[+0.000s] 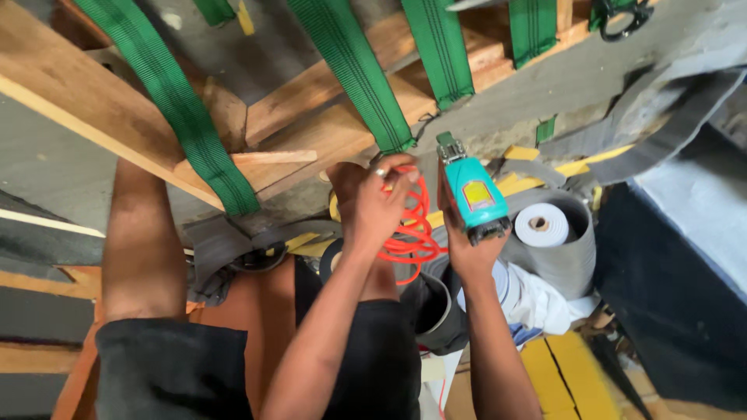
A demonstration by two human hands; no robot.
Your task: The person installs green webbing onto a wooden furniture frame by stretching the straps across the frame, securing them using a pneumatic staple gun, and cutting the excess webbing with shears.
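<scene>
We see four green straps already on the frame (311, 101), our left hand (373, 204) pinching the fifth strap (354, 78) end, right hand (467, 241) gripping the stapler (471, 190), still unfastened.

Five green webbing straps (354, 74), one teal staple gun (473, 190), one coiled orange hose (412, 225).

arms: bare, no sleeves | left hand (372, 204): ring on one finger | legs: black shorts, bare knees
</scene>
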